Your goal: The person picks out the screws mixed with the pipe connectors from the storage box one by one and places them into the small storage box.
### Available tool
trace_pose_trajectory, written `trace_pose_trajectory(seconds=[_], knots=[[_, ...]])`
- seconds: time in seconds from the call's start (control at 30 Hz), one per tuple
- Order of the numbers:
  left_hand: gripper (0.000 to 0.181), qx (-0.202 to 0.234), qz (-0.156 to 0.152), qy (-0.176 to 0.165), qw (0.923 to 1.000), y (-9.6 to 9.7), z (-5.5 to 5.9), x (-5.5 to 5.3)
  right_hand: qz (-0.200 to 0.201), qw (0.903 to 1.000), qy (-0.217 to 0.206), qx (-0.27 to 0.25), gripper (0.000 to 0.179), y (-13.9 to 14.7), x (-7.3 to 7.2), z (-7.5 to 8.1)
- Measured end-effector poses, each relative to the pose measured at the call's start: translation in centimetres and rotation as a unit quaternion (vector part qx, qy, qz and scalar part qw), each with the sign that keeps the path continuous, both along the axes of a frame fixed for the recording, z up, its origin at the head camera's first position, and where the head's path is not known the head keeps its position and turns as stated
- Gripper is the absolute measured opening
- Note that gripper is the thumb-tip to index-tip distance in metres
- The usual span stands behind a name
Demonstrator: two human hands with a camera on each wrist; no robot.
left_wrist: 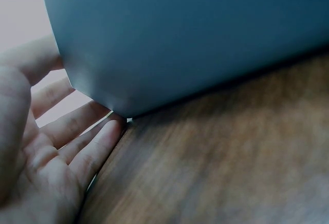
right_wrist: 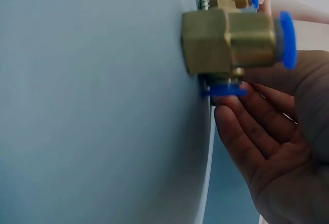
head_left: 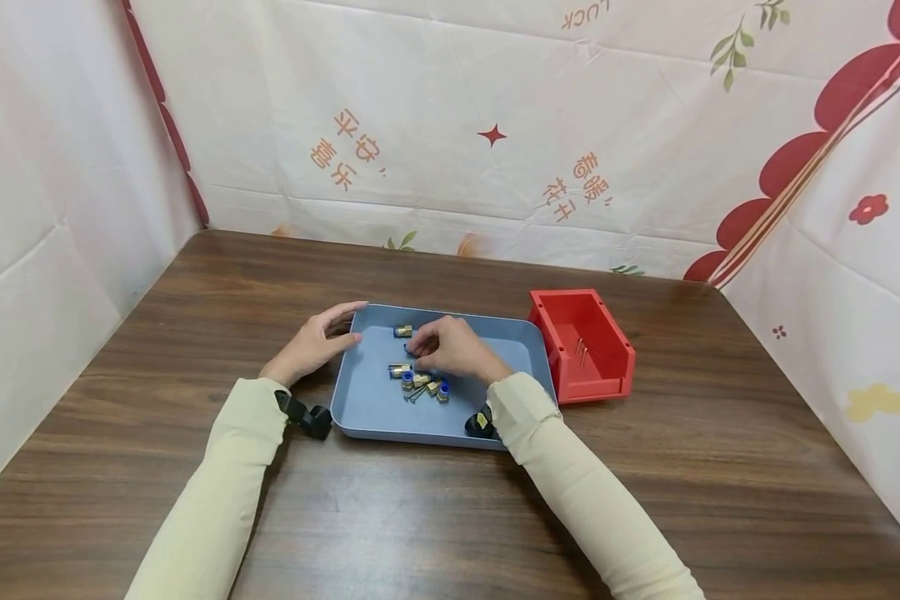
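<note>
A shallow blue-grey tray (head_left: pixel 367 417) stands on the table. My left hand (head_left: pixel 317 343) rests at its left side, fingers fairly straight along the outer wall at the far corner, thumb at the rim. My right hand (head_left: pixel 456 348) reaches down into the tray with bent fingers. A small dark-blue bit shows at its fingertips; I cannot tell whether they pinch it. Closest to the right wrist camera is a brass fitting (right_wrist: pixel 205 41) with blue collars. Several such fittings lie grouped with screws (head_left: pixel 417 395) just below the right hand, and a single fitting (head_left: pixel 402 332) lies beyond.
An open red bin (head_left: pixel 594 388) stands against the tray's right side, with a few screws (head_left: pixel 582 353) inside. The brown wooden table (head_left: pixel 345 517) runs back to a printed cloth (head_left: pixel 435 100). Black wrist cameras sit under both forearms, the right one over the tray.
</note>
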State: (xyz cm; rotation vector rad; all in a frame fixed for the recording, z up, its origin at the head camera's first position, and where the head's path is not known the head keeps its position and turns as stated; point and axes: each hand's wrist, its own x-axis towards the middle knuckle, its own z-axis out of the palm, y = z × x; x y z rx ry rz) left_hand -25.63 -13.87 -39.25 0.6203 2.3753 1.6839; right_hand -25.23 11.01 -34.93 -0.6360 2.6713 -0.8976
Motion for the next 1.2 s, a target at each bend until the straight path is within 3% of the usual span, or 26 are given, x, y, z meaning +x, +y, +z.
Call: trace_pose_trajectory(seconds=[0.3, 0.67, 1.2], knots=[[0.055, 0.003, 0.004, -0.006, 1.0000, 0.12, 0.12, 0.04, 0.014, 0.9995, 0.021, 0.021, 0.016, -0.95, -0.08, -0.35], [0.055, 0.001, 0.002, -0.002, 1.0000, 0.05, 0.00, 0.03, 0.024, 0.9994, 0.025, 0.010, 0.009, -0.86, -0.10, -0.55], [0.055, 0.002, -0.003, 0.005, 1.0000, 0.04, -0.05, -0.19, -0.006, 0.9990, 0.044, -0.006, 0.009, -0.24, -0.34, -0.65]])
